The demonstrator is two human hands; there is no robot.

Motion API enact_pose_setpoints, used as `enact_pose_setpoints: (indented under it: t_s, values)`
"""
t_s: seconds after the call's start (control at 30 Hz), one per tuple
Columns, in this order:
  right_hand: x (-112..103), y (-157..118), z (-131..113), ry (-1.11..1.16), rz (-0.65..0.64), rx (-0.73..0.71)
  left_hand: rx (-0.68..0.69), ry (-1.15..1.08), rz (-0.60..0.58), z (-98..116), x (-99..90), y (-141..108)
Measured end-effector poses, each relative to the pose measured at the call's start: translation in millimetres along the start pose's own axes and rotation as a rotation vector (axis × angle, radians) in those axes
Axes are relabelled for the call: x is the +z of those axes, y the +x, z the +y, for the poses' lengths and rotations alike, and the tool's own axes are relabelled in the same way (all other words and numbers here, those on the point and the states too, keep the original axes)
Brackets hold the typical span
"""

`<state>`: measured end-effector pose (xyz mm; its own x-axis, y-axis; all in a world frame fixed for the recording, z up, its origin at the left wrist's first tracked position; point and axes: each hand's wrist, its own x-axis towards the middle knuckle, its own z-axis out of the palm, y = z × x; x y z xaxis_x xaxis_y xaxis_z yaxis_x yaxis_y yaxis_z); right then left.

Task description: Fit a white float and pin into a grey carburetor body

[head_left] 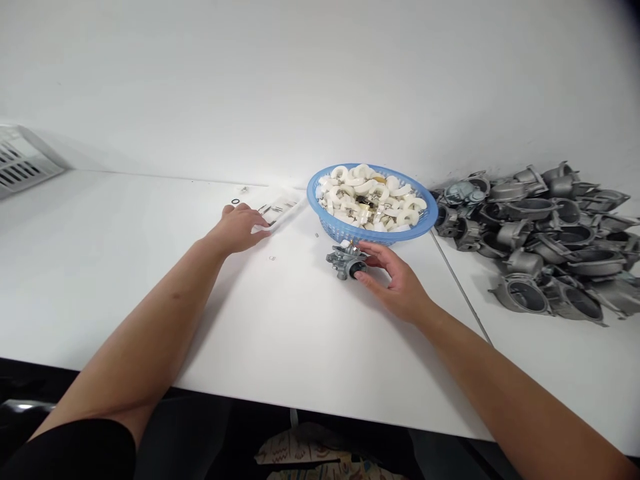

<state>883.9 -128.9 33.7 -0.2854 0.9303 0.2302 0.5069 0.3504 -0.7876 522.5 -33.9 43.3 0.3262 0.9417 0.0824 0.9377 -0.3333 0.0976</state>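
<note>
My right hand (400,283) is closed around the metal part (345,261) on the worktop (280,333) before the basket (427,230); my left, fingers curled at the tray (287,217), its grip unclear, might tip out small pieces by tugging.

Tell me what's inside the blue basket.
The blue basket holds a heap of white curved plastic pieces with small metal bits among them. Whatever lies beneath the top layer is hidden.
</note>
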Motion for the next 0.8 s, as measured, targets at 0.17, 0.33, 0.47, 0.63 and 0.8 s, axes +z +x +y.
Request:
enact_pose_setpoints:
  t_s: [0.17, 0.33, 0.47, 0.63, 0.8]
  values:
    - [-2.1, -1.2, -1.0, -0.016, -0.031, 0.007, 0.050, 0.009, 0.011, 6.2, -3.1, 0.0]
    - [-2.7, -1.8, -1.1, -0.013, -0.036, 0.001, 0.004, -0.023, -0.048, 17.3, -4.3, -1.1]
    - [-2.4, -1.7, -3.7, -0.006, -0.038, -0.006, -0.059, -0.149, -0.065, 21.5, -4.2, -1.9]
    - [-3.3, -1.5, -2.9, -0.007, -0.044, -0.007, -0.080, -0.152, -0.042, 19.5, -7.2, -2.0]
    - [-4.8, -1.6, -1.2, -0.028, -0.057, -0.006, -0.092, -0.063, -0.030, 18.8, -9.9, -1.2]
